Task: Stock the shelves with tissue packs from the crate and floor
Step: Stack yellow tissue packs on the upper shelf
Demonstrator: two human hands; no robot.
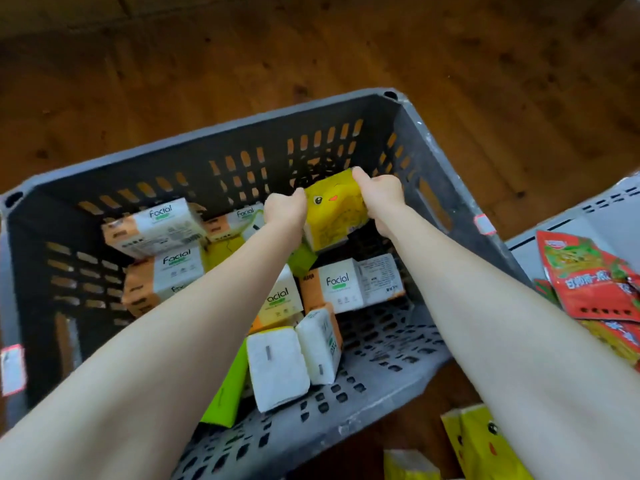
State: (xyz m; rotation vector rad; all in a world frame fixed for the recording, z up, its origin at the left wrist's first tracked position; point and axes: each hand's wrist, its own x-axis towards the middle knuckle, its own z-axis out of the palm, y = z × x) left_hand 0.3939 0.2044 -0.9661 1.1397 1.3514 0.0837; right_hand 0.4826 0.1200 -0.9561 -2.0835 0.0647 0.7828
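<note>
Inside slotted grey plastic crate (194, 157) | left hand (285, 211), right hand (381, 192) | fingers (358, 175) grasping blocky yellow tissue pack (334, 209)

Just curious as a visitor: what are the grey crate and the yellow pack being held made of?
Grey crate: apparently moulded hard plastic, matt and scuffed, with slotted walls. Yellow pack: seemingly thin, slightly glossy plastic film, creasing where it is gripped; contents hidden.

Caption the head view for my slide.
Left hand and right hand grip a yellow pack inside a grey crate of Facial packs.
</note>
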